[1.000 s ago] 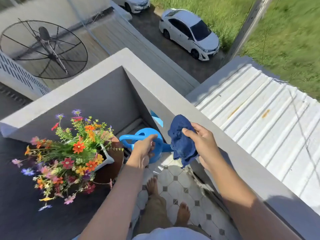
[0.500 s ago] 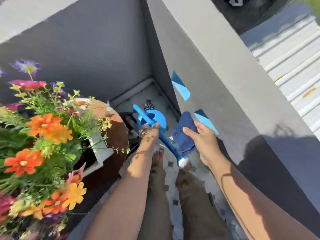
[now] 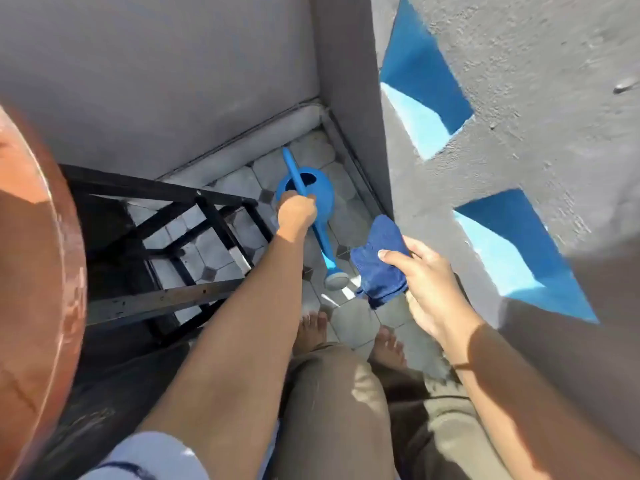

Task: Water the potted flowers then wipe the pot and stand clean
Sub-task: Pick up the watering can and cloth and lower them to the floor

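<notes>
A blue watering can (image 3: 320,192) is low over the tiled floor in the corner, spout pointing toward my feet. My left hand (image 3: 296,211) is shut on its handle. My right hand (image 3: 420,282) holds a dark blue cloth (image 3: 379,261) just right of the spout's rose. The brown pot (image 3: 38,271) fills the left edge of the view; its flowers are out of sight. The black metal stand (image 3: 166,244) stands under and beside the pot.
Grey walls (image 3: 519,150) with blue openings close in the right side and a grey wall runs along the back. My bare feet (image 3: 346,334) are on the grey tiled floor (image 3: 349,320) between stand and wall.
The view has tipped down and the flowers have left it. My left hand has lowered the watering can toward the floor in the corner. My right hand keeps the cloth.
</notes>
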`<state>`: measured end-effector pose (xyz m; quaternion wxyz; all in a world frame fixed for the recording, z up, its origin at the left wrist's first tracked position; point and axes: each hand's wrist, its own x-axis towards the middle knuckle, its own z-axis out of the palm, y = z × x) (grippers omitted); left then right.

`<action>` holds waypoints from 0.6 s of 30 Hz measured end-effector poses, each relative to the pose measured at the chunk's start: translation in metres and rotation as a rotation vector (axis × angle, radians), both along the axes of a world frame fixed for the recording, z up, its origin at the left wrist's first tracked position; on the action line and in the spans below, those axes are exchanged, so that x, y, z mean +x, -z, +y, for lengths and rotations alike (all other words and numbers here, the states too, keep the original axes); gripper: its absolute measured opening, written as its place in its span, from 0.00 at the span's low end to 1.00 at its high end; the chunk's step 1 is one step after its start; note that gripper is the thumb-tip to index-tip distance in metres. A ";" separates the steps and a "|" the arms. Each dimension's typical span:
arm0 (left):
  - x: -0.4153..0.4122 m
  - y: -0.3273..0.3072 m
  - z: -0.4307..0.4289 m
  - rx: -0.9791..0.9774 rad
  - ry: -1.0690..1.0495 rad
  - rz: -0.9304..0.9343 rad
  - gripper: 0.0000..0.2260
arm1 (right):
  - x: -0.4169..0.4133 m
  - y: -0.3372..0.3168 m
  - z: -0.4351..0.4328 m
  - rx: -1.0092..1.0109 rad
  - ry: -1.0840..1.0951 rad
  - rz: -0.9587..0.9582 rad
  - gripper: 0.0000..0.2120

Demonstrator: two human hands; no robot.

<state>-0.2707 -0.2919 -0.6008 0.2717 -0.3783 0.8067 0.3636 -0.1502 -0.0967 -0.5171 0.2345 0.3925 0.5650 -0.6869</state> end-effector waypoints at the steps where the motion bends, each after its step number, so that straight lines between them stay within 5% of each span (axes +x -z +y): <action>1: -0.007 0.019 -0.003 0.021 -0.036 -0.001 0.18 | -0.002 0.010 0.000 -0.003 -0.013 0.005 0.23; 13: -0.039 0.119 -0.026 0.030 -0.035 0.115 0.17 | -0.070 0.087 -0.023 -0.049 -0.132 0.137 0.15; 18: -0.023 0.116 -0.032 0.147 -0.273 0.225 0.20 | -0.091 0.088 -0.041 -0.069 -0.201 0.169 0.18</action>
